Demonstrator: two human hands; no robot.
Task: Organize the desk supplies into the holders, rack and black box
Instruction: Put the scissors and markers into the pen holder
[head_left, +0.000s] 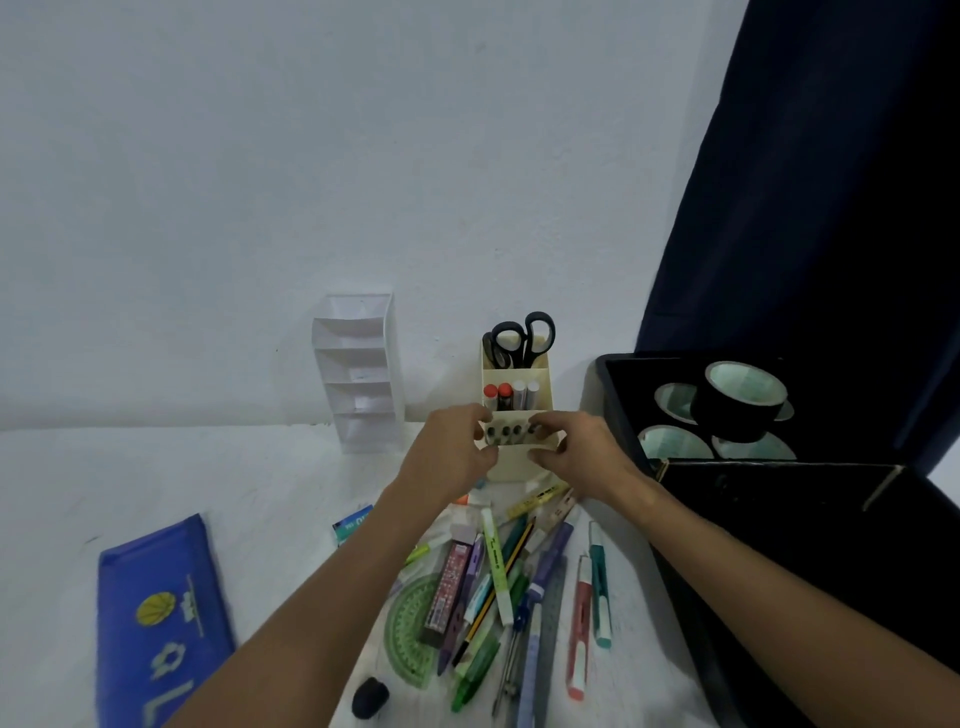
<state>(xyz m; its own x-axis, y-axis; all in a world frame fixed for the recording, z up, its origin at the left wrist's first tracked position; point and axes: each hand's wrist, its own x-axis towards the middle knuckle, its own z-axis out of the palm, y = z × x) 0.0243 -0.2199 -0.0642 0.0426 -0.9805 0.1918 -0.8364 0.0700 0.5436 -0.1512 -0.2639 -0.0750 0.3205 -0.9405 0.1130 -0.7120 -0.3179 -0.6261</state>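
Observation:
A cream desk holder (514, 374) stands against the wall with black scissors (522, 338) in its back slot and several markers (511, 395) in the middle one. Both hands meet at its low front compartment, where several dark-capped pens (511, 434) show between the fingers. My left hand (449, 452) grips the left end of that row, and my right hand (576, 452) pinches the right end. A white tiered rack (361, 374) stands to the left, all shelves bare. The open black box (623, 395) at the right holds several tape rolls (743, 400).
Loose pens, highlighters, a pencil, a ruler and a green protractor (410, 629) lie in a pile (509, 582) in front of the holder. A blue pencil case (161, 618) lies at the lower left, and a dark eraser (370, 697) near the bottom. A dark curtain (831, 182) hangs at the right.

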